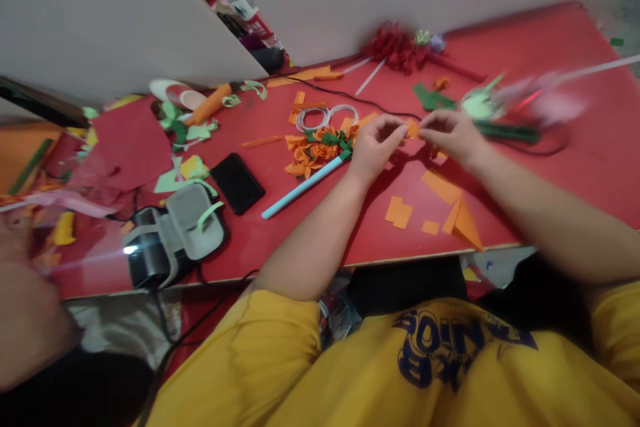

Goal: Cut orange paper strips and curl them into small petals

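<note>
My left hand [376,145] and my right hand [450,135] meet above the red table [300,227], both pinching one small orange paper piece [413,128] between their fingertips. Just left of my left hand lies an orange paper flower [313,150] with green leaves on a light blue stick [305,185]. Loose orange paper cut-outs [440,203] lie on the table under my right forearm.
A black phone [237,181] and a grey pouch [193,220] sit at the left, amid paper scraps. White tape rings [327,115], a red paper flower [395,47] and a black cable [350,97] lie farther back. Another person's blurred hand [25,293] shows at the far left.
</note>
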The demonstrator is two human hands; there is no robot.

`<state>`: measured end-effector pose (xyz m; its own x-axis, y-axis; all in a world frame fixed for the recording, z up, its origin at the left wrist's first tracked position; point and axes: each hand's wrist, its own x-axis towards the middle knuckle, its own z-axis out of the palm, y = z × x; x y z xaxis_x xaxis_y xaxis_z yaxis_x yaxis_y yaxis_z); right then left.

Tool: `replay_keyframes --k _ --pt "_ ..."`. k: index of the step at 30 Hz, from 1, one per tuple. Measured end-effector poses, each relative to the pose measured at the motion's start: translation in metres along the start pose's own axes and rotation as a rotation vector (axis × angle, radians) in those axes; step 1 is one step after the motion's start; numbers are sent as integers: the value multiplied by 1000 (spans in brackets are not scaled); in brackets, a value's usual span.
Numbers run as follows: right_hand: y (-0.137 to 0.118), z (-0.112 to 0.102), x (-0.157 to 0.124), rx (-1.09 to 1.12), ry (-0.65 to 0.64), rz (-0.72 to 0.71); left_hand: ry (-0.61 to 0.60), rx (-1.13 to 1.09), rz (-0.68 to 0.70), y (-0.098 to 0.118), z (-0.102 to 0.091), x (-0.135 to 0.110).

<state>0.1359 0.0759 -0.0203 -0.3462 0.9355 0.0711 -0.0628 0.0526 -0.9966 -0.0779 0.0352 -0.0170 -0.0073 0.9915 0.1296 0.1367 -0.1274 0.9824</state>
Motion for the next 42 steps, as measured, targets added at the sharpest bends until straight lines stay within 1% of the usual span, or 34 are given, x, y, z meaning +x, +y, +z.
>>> replay_keyframes --k 2,4,6,7,10,13,15,19,22,26,30,33,36,42 --pt "2 -2 2 -8 31 -20 -58 1 -19 -1 -1 -1" --pt "4 -4 3 -26 52 -56 -144 9 -26 -2 -2 -3" --pt "5 -5 4 -49 47 -88 -205 44 0 -2 -1 -6" --pt "5 -5 4 -59 35 -101 -217 68 24 -1 0 -7" --pt "6 -3 2 -85 5 -146 -195 86 65 0 1 -10" --pt "5 -1 1 -99 -3 -185 -169 26 46 -1 1 -9" --pt "3 -1 0 -79 -1 -177 -152 8 18 -1 0 -8" --pt "0 -2 0 -32 2 -111 -105 5 -6 2 -1 -6" --pt "0 -1 -1 -47 7 -84 -104 -8 -12 5 0 -6" --pt "-2 0 -2 -70 15 -109 -99 -71 -67 7 0 -7" --pt "-6 0 -3 -110 0 -161 -83 -100 -85 2 -2 -5" --pt "-8 0 -4 -129 -15 -183 -94 -115 -71 -2 -3 -3" --pt "-9 0 -4 -147 -18 -190 -142 -128 -44 -6 -4 -2" --pt "-7 2 -7 -182 13 -255 -186 -153 -13 -7 -5 -2"
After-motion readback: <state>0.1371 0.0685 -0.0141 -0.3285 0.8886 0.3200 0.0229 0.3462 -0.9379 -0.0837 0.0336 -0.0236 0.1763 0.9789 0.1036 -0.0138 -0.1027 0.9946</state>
